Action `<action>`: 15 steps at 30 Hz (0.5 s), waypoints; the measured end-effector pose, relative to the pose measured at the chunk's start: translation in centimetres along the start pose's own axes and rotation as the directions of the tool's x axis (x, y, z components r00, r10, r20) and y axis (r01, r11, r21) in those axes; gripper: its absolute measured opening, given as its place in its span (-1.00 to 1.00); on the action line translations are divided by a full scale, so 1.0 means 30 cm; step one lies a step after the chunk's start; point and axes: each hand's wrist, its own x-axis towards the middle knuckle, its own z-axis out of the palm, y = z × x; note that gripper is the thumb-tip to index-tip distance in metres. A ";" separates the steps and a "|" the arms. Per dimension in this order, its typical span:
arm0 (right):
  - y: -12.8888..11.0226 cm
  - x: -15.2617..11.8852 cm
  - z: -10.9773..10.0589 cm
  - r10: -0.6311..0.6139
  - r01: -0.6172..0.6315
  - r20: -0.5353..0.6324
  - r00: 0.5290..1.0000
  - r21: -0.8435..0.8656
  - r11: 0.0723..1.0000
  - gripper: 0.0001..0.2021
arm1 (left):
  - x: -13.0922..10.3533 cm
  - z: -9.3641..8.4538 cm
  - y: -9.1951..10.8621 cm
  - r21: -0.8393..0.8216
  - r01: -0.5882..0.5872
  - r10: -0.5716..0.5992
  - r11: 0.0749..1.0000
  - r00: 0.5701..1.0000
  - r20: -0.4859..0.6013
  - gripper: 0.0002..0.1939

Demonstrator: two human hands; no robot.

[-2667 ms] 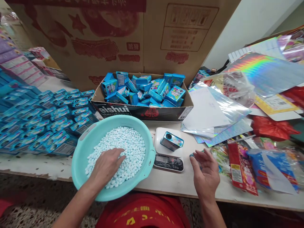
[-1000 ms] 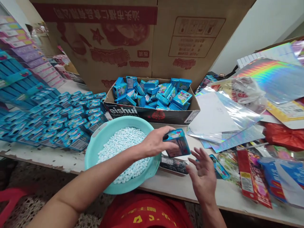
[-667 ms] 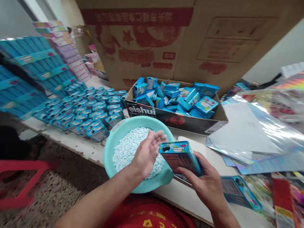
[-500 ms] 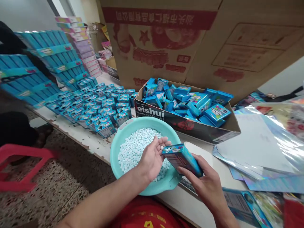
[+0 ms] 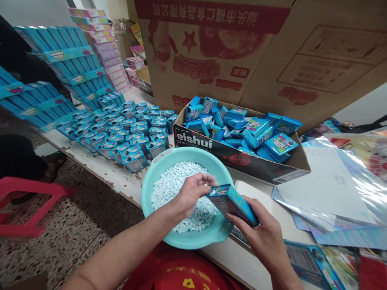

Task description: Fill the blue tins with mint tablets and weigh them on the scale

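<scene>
A blue candy box [image 5: 234, 205] is tilted over the right side of a turquoise basin [image 5: 147, 183], its open end toward the left. My right hand [image 5: 260, 225] is closed around the box's lower end. White candies show in the opening. My left hand [image 5: 193, 193] is at that end, its thumb touching or nearly touching the opening and its fingers stretched out beyond it; whether a candy lies in the palm is hidden. Below, small white candies [image 5: 172, 181] fill much of the basin.
Behind the basin stands a carton [image 5: 256, 169] of loose blue boxes. Upright blue boxes [image 5: 133, 135] crowd the table to the left, before stacked display trays [image 5: 72, 68]. Plastic sheets [image 5: 326, 181] lie at right. A red stool [image 5: 45, 193] stands on the floor, near a person's foot.
My left hand has turned from palm up, and its thumb has come to the box opening. The right hand still holds the box in nearly the same place. The view has shifted slightly.
</scene>
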 end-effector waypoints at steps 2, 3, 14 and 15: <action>0.005 0.002 -0.002 0.025 -0.025 -0.014 1.000 -0.001 1.000 -0.68 | 0.015 -0.020 -0.004 0.083 -0.049 0.055 0.995 0.996 -0.066 -0.75; 0.008 0.003 -0.004 0.045 -0.045 -0.021 0.999 0.009 0.999 -0.67 | 0.018 -0.030 -0.005 0.147 -0.056 0.068 0.988 0.995 -0.079 -0.76; -0.017 -0.020 0.043 0.166 -0.149 -0.065 0.984 0.215 0.965 -0.57 | -0.114 0.030 0.121 0.690 -0.513 0.258 0.511 0.857 0.446 -0.61; -0.005 -0.031 0.038 0.152 -0.128 -0.099 0.983 0.216 0.968 -0.52 | -0.129 0.023 0.142 0.726 -0.546 0.329 0.418 0.836 0.439 -0.64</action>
